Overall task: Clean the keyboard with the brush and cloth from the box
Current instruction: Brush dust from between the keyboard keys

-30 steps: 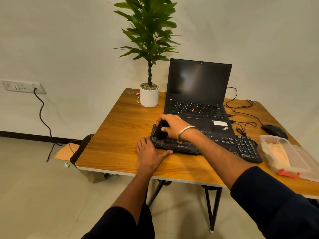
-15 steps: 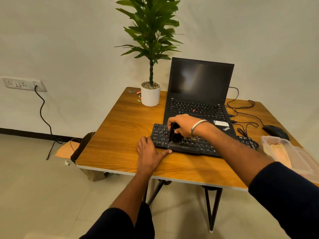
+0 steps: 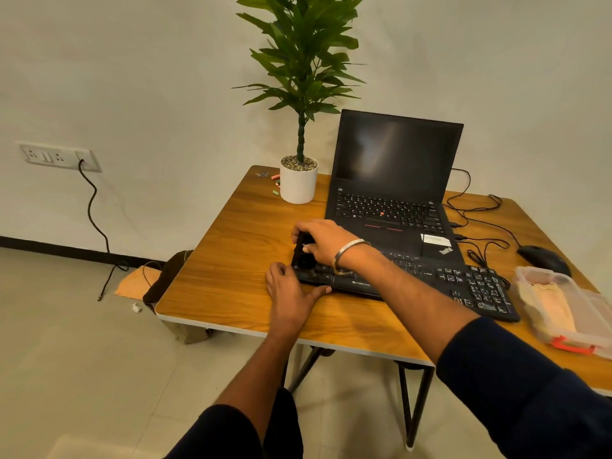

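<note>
Right hand point(image 3: 326, 241) gripping brush point(image 3: 303, 255) atop keyboard point(image 3: 430, 279)

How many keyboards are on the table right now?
2: the black external keyboard lies along the near edge of the wooden table; the built-in keyboard of the open black laptop sits behind it.

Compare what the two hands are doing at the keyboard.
The right hand grips a black brush over the keyboard's left end; the left hand holds nothing. The right hand is raised above the keys; the left hand lies flat on the table, bracing the keyboard's corner.
</note>
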